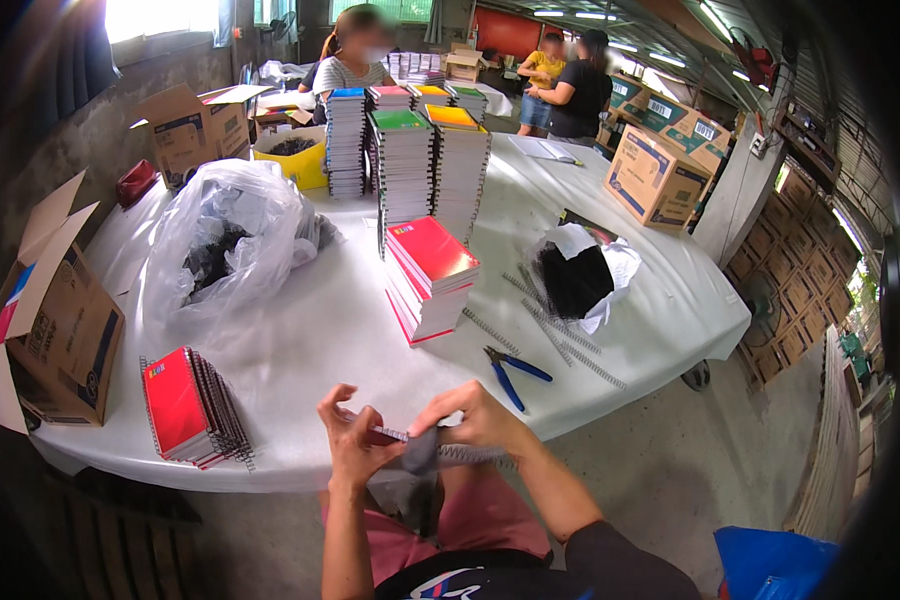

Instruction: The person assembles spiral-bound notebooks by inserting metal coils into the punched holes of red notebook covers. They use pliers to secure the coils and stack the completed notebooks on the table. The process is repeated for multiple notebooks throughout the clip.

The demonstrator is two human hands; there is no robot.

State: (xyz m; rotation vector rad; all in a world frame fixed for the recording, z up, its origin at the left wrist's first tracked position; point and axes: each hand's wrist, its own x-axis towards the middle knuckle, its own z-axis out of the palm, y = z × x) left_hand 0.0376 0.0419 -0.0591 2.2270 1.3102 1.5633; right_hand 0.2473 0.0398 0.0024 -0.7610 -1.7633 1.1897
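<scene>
My left hand (355,440) is closed round a thin notebook (388,434), seen nearly edge-on, its row of holes facing my right hand. My right hand (470,418) is pinched at that edge, and a dark spiral binding coil (475,455) stretches out to the right beneath it. Between the hands, a grey rounded piece (422,452) touches the notebook's end; its kind is unclear. Ahead stands a stack of red-covered notebooks (435,255). Blue-handled cutting pliers (516,375) lie to the right, near loose spiral coils (560,325).
Coil-bound red notebooks (180,405) lie at left, by an open carton (70,330) and a plastic bag (230,240) of black coils. Tall notebook stacks (405,170) rise behind. A white wrapper (615,270) holds dark coils. Other people (575,90) stand beyond the white-covered table (660,330).
</scene>
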